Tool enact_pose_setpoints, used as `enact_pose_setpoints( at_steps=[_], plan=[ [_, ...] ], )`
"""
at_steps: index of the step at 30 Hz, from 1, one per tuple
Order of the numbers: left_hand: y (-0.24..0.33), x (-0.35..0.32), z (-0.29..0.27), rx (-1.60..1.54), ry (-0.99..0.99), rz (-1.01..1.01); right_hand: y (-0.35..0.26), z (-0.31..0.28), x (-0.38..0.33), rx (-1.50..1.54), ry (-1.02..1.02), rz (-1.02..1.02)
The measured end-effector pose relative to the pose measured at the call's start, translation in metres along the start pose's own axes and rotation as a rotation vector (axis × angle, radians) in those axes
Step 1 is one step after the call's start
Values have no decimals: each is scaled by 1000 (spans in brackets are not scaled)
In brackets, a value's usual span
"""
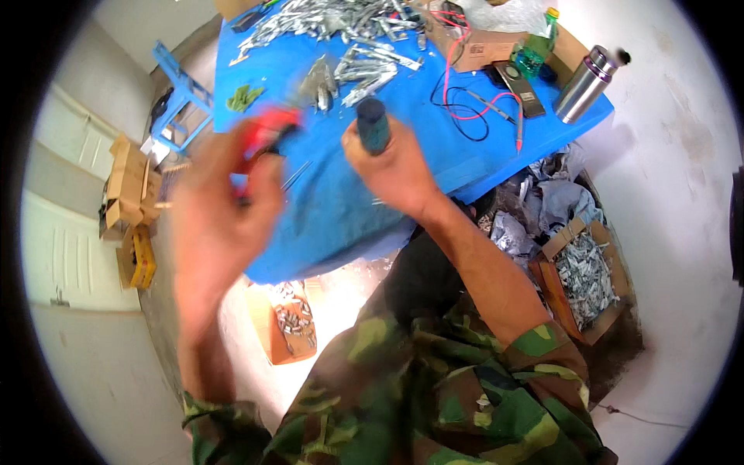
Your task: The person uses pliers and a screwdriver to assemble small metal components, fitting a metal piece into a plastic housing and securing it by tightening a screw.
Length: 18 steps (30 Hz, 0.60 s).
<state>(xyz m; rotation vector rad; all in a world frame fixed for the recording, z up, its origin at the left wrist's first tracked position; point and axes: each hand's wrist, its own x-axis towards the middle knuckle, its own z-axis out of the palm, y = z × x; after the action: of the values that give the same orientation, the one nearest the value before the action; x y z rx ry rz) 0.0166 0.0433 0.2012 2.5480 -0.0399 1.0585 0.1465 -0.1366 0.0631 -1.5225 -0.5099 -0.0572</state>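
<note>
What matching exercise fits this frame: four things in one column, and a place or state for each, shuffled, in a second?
Things:
1. steel flask
2. red-handled tool
3. dark teal handle
4. cardboard box of metal parts

Places or states:
A. gripped in the right hand
B. on the floor at the person's right
C. standing at the far right corner of the blue table
D. blurred, in the left hand

Pairs: 1-C, 2-D, 3-A, 4-B

Blue-covered table (341,209), heap of metal parts (333,19), steel flask (583,84), red cable (457,70)
</note>
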Motion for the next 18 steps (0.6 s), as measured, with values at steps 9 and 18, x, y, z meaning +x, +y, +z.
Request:
enact_pose_setpoints(
  at_steps=[9, 18],
  plan=[
    [16, 41, -40, 238, 432, 220, -5, 15, 6, 49, -51, -34],
    [14, 44, -21, 180, 332, 212, 0, 1, 2, 11, -28, -8]
  ],
)
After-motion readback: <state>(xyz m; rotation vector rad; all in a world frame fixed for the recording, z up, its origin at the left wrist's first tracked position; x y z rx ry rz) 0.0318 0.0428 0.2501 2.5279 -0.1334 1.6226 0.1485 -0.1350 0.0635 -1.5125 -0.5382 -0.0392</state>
